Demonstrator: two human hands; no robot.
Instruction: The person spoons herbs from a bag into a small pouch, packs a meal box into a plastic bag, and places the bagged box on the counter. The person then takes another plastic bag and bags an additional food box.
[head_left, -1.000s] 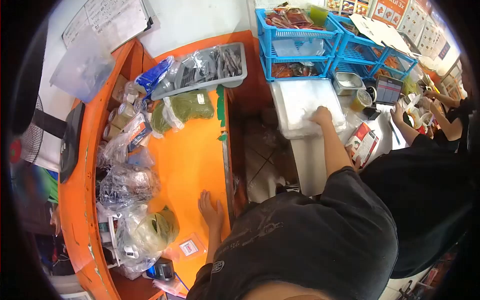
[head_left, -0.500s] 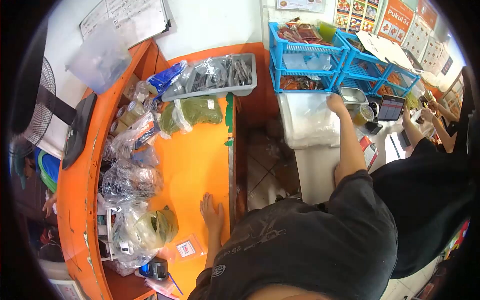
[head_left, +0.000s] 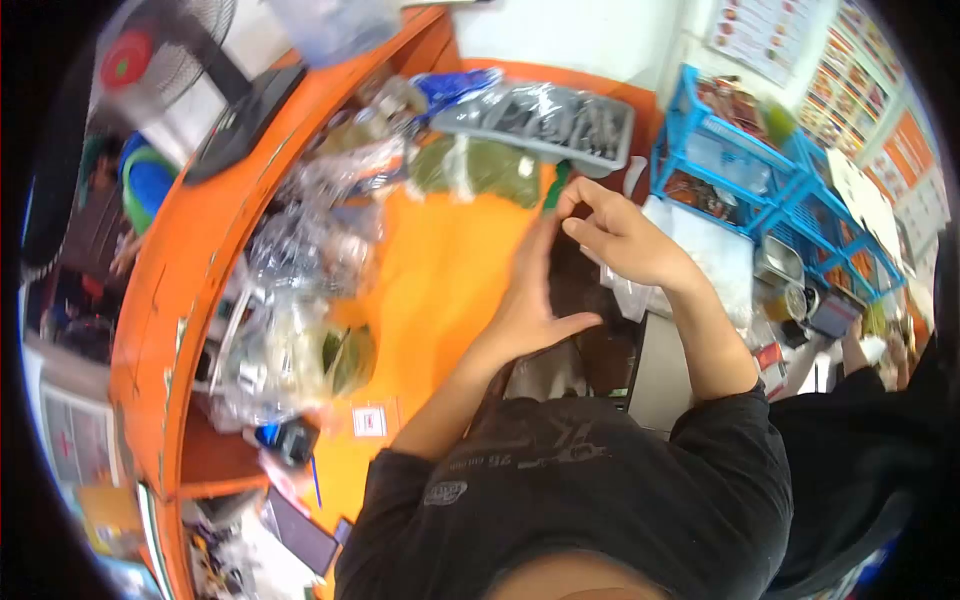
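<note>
My left hand (head_left: 530,300) is raised over the right edge of the orange tabletop (head_left: 430,290). Its fingers are stretched out and its thumb spreads to the right. Close by its fingertips is my right hand (head_left: 625,238), fingers bent in toward the thumb. Whether a thin clear bag is pinched there I cannot make out. Beneath and to the right of that hand, a stack of clear plastic bags (head_left: 705,255) lies on the pale table, partly covered by my forearm. A folded green bag (head_left: 490,170) is at the far end of the orange top.
A grey tray of wrapped cutlery (head_left: 560,120) stands at the back. Blue stacked baskets (head_left: 725,150) are at the right, near a metal container (head_left: 778,262). Plastic-wrapped packs (head_left: 300,250) line the left side. A dark gap (head_left: 600,355) separates the tables. Another person works at far right.
My right hand has left the bag stack and moved left to meet my left hand. The left hand has lifted off the orange tabletop and gone forward. The view has turned.
</note>
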